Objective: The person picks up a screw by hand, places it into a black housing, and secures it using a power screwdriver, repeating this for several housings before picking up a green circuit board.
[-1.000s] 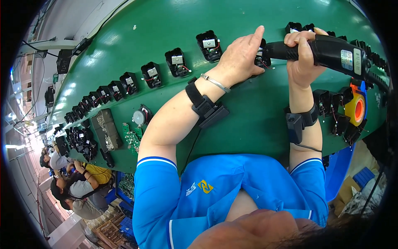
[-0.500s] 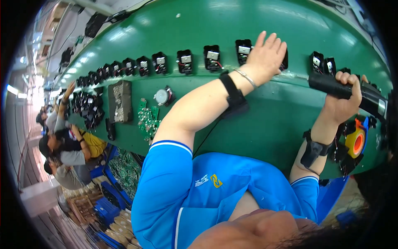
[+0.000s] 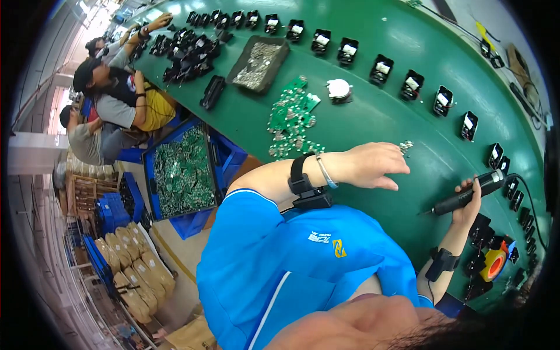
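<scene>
My left hand (image 3: 376,166) is held over the green workbench with its fingers stretched forward and the thumb apart; nothing shows in it. Just past its fingertips lies a small heap of metal screws (image 3: 406,147). My right hand (image 3: 468,201) grips a black electric screwdriver (image 3: 461,200), its thin bit pointing left and down over the bench. Beyond both hands runs a curved row of black plastic housings with white and metal parts inside, one of them (image 3: 443,100) past the screws. Another housing (image 3: 495,154) lies near the screwdriver's back end.
Green circuit boards (image 3: 289,119) lie left of my left hand, with a round white-topped part (image 3: 338,88) beyond. Farther left are a dark tray of small metal parts (image 3: 282,55) and piled black housings (image 3: 186,55). A tape roll (image 3: 496,265) sits at right. Co-workers sit at left.
The view has swung toward the left. My left hand has come back from the row of housings to beside the screws. The screwdriver in my right hand now points left and down.
</scene>
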Motion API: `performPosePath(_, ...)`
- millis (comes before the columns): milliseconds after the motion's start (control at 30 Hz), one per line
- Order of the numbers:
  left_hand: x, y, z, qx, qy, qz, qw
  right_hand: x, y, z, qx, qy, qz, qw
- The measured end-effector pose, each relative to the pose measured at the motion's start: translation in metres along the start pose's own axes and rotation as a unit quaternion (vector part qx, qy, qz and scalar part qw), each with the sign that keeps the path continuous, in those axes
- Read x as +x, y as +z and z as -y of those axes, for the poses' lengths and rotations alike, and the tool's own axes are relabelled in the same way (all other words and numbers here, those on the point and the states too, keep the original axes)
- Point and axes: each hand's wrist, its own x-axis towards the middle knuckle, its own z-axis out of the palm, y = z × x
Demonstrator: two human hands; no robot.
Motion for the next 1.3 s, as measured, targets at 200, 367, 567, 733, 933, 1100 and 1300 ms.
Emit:
performPosePath(200, -0.055, -0.027, -0.005, 0.098, -0.025, -0.098, 0.990, -0.001, -0.014, -0.022, -0.045, 0.046, 0.011, 0.998)
performPosePath(367, -0.121, -0.066, 0.002, 0.278, -0.158, -0.255, 0.913, -0.007, -0.013, -0.032, 0.029, 0.031, 0.019, 0.999)
performPosePath(567, -0.162, -0.080, 0.005, 0.364, -0.293, -0.223, 0.855, 0.000, -0.014, -0.036, -0.011, 0.024, -0.043, 0.999)
performPosePath(733, -0.148, -0.079, 0.016, 0.379, -0.302, -0.169, 0.858, -0.014, 0.006, -0.033, -0.173, -0.029, -0.073, 0.982)
performPosePath(933, -0.145, -0.083, 0.024, 0.360, -0.240, -0.186, 0.882, -0.009, -0.016, -0.026, -0.502, -0.124, -0.083, 0.852)
performPosePath(1100, -0.142, -0.087, 0.029, 0.272, -0.208, -0.267, 0.901, -0.005, -0.023, -0.025, -0.487, -0.157, -0.022, 0.859)
performPosePath(1300, -0.128, -0.099, 0.029, -0.300, -0.252, -0.446, 0.805, -0.013, -0.017, -0.010, -0.574, -0.166, -0.088, 0.797)
